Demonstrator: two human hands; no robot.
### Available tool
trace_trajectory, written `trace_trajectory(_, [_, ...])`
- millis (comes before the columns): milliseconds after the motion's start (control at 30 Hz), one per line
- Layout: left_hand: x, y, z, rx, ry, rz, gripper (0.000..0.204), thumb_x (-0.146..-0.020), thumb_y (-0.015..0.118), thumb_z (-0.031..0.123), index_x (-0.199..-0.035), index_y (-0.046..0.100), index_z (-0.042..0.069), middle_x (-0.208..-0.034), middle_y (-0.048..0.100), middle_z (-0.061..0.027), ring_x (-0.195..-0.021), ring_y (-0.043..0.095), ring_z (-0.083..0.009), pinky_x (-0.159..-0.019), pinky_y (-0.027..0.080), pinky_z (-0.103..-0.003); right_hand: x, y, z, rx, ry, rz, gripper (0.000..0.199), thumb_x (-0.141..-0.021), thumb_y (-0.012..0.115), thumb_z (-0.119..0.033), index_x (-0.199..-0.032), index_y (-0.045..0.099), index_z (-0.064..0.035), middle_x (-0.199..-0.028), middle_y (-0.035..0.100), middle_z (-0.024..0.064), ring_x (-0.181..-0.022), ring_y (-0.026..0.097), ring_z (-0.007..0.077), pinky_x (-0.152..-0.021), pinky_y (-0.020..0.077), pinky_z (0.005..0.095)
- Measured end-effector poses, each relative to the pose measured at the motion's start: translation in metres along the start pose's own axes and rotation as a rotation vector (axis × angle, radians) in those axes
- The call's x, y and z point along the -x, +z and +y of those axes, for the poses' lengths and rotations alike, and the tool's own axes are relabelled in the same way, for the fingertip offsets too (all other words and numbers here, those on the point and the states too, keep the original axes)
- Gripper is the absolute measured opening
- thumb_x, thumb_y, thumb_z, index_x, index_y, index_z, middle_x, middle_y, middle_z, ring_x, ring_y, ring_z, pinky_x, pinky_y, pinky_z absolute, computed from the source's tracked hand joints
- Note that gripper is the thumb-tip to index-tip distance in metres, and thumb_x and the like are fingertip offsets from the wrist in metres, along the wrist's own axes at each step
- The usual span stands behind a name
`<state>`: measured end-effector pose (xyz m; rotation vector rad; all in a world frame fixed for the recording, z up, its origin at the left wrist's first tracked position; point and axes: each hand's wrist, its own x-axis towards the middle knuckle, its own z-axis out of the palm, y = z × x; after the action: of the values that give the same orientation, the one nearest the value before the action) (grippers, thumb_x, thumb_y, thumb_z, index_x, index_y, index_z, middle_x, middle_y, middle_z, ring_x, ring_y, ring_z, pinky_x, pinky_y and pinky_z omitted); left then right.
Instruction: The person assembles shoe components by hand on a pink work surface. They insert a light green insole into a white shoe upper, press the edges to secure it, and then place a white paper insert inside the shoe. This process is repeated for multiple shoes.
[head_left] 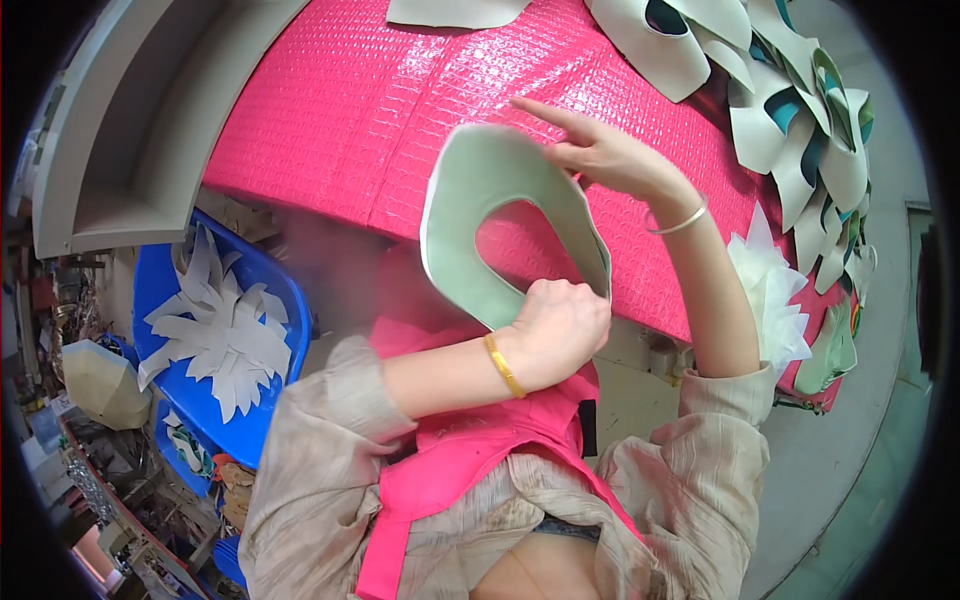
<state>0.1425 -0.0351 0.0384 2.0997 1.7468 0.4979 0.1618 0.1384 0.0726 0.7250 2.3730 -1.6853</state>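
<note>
A pale green, white-edged sheet piece [463, 195] with a large teardrop-shaped opening is held up over the near edge of the pink-covered table [330, 120]. My left hand [562, 325], with a yellow bracelet at its wrist, is closed on the lower right part of the piece. At the upper right edge of the piece is my right hand [612, 155], with a pale bangle further down the arm. Its index finger stretches out to the left above the piece, and the other fingers are partly hidden; whether they touch the edge I cannot tell.
Several similar pale pieces with green insides [790, 120] are heaped at the right end of the table. Nearer lies a stack of thin white pointed pieces [768, 290]. A blue tub [300, 300] with white offcuts stands at left, below a grey open box [120, 190].
</note>
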Motion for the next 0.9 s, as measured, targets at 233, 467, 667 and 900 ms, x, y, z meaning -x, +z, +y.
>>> trace_trajectory(233, [0.011,-0.063,-0.064,-0.797,-0.013,-0.075,0.033,-0.071,0.051,0.011,-0.101,0.056,-0.002,-0.08,0.054,-0.0113,-0.078,0.055,-0.0207,-0.09,0.038,-0.036,0.066,-0.021,0.062,0.057,0.189,0.276,0.045,-0.082,0.056,-0.01,-0.126,0.047,-0.005,-0.073,0.06,0.0049,-0.059,0.059,0.0136,-0.05,0.0472,0.0279])
trace_trajectory(467, [0.051,-0.008,-0.125,-0.625,0.244,0.214,0.037,-0.072,0.052,0.01,-0.106,0.057,-0.003,-0.107,0.058,-0.0144,-0.102,0.056,-0.0239,-0.098,0.037,-0.034,0.038,0.082,0.07,0.766,-0.514,0.272,0.059,-0.078,0.059,-0.034,-0.13,0.042,-0.0117,-0.13,0.043,0.0086,-0.121,0.039,0.0257,-0.101,0.0285,0.041])
trace_trajectory(667, [0.065,-0.019,-0.136,-0.491,0.291,0.197,0.034,-0.071,0.052,0.01,-0.102,0.06,0.0,-0.111,0.058,-0.0126,-0.108,0.054,-0.024,-0.095,0.041,-0.032,0.057,0.056,0.094,0.94,-0.34,0.222,0.052,-0.083,0.051,-0.035,-0.132,0.041,-0.0198,-0.135,0.04,0.0013,-0.124,0.037,0.0212,-0.1,0.0289,0.0439])
trace_trajectory(900, [0.032,-0.02,-0.109,-0.446,0.259,0.266,0.032,-0.073,0.05,0.01,-0.102,0.059,0.0,-0.111,0.058,-0.0143,-0.102,0.057,-0.0238,-0.094,0.041,-0.035,0.063,0.064,0.081,0.904,-0.258,0.301,0.046,-0.085,0.049,-0.034,-0.129,0.045,-0.0198,-0.135,0.042,0.0007,-0.125,0.038,0.0195,-0.102,0.0275,0.0429])
